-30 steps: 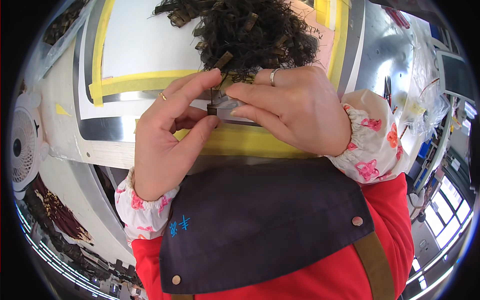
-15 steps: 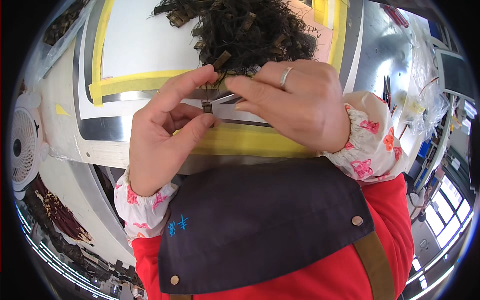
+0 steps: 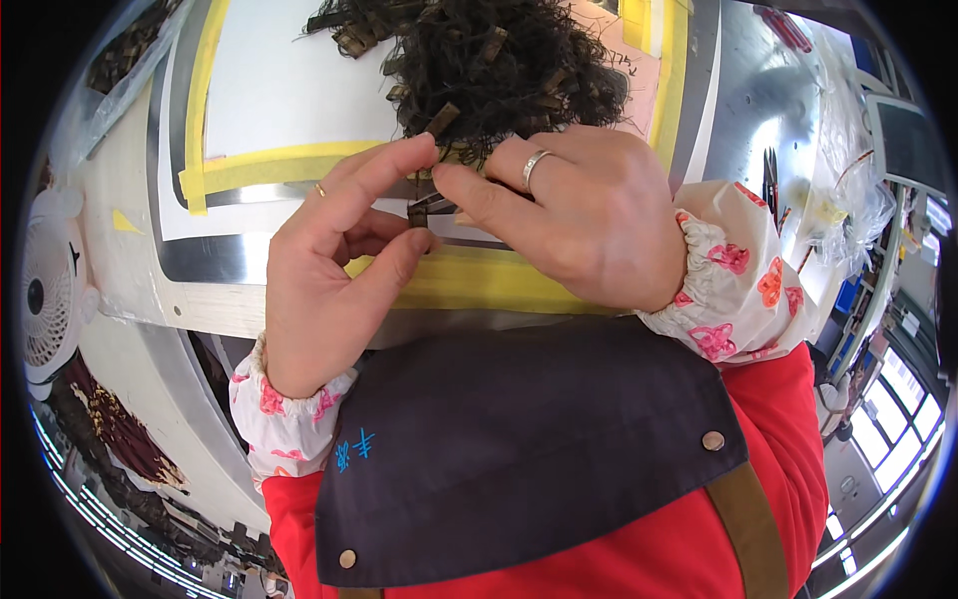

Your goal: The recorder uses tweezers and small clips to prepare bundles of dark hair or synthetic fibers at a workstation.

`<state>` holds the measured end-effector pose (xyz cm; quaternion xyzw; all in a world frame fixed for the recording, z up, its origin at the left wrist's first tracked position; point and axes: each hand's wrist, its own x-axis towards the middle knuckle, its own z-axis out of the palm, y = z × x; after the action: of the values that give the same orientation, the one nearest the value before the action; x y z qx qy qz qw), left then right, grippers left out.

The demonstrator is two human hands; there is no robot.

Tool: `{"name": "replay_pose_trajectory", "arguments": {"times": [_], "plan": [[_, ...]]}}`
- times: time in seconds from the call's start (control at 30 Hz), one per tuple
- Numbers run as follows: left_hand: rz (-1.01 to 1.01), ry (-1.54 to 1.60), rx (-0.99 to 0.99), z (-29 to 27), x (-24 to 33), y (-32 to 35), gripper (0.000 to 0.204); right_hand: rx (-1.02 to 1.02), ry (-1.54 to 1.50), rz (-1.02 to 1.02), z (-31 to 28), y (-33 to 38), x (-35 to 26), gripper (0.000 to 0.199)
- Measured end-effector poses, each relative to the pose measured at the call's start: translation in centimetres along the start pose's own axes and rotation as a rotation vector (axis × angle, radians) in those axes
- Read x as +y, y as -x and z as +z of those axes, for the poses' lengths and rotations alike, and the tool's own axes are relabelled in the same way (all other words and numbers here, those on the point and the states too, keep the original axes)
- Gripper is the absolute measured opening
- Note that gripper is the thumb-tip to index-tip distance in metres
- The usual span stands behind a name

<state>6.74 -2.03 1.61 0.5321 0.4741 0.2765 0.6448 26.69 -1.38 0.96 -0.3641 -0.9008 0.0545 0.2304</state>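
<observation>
My left hand [image 3: 339,245] is closed, its thumb and fingertips pinching a small dark brown strip-like piece [image 3: 418,217] with thin dark strands rising from it. Opposite, my right hand [image 3: 589,215] is closed around a slim pointed metal tool [image 3: 431,201]. Its tip meets the brown piece just above my left thumb; most of the tool is hidden by the fingers, so I cannot tell whether it is tweezers or small scissors. Right beyond both hands lies a tangled heap of dark wiry strands [image 3: 489,75] with small brown strips among them.
Yellow tape [image 3: 289,162] frames a white sheet [image 3: 289,85] on the worktable. A pointed dark tool [image 3: 770,178] and clear plastic bags [image 3: 848,215] lie to the right. A white fan [image 3: 52,285] stands at the left edge, and red-handled items [image 3: 783,28] sit far right.
My right hand has moved slightly left, bringing the metal tool's tip onto the brown piece. My left hand has shifted a little to the right, still pinching the piece.
</observation>
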Motion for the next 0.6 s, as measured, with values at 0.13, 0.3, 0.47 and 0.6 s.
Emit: {"name": "replay_pose_trajectory", "arguments": {"times": [0.13, 0.3, 0.47, 0.6], "plan": [[0.020, -0.071, 0.001, 0.0, 0.1, 0.1, 0.052, -0.034, 0.024, 0.000, -0.4, 0.0, -0.1, 0.023], [0.045, -0.118, 0.023, -0.2, 0.3, -0.4, 0.055, -0.004, 0.048, 0.007, -0.1, -0.1, 0.4, 0.021], [0.098, -0.245, 0.016, -0.4, 0.9, -0.7, 0.060, -0.027, 0.058, 0.012, -0.4, -0.8, 0.1, 0.022], [0.112, -0.301, 0.014, -1.0, 0.8, -0.5, 0.063, -0.005, -0.020, -0.010, -0.5, -0.8, 0.6, 0.027]]}}
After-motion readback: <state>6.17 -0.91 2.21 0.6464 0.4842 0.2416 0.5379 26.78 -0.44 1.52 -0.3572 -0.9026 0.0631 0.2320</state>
